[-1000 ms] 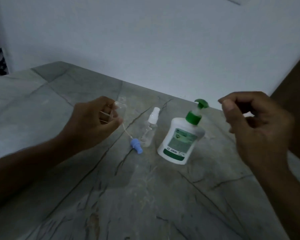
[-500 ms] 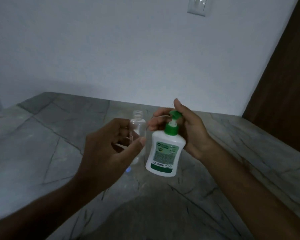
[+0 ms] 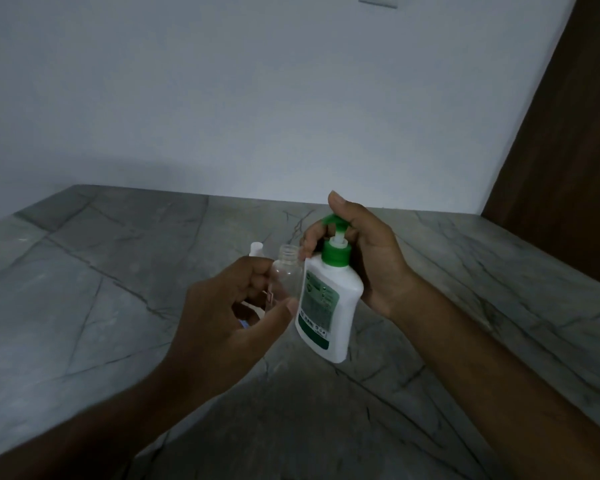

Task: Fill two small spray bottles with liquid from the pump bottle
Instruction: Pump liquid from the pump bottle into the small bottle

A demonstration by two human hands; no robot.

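Head view: my left hand (image 3: pixel 232 310) pinches the small clear plastic spray bottle (image 3: pixel 284 277), uncapped, neck up. My right hand (image 3: pixel 368 258) grips the white pump bottle with green pump head (image 3: pixel 326 306), lifted over the grey marble tabletop (image 3: pixel 84 289). Filling the first bottle; next the nozzle must sit over the open neck. A second white-capped bottle (image 3: pixel 256 249) stands behind.

Two bare forearms and two bare hands

The left hand (image 3: pixel 229 306) and the right hand (image 3: pixel 368 258) carry no glove, ring, watch or band that shows, and both forearms come into the frame uncovered, with no sleeve edge in sight. The nails are short and plain; one shows clearly on the right thumb tip, another on the left thumb. In the dim light finer marks on the fingers (image 3: pixel 310 237) cannot be made out
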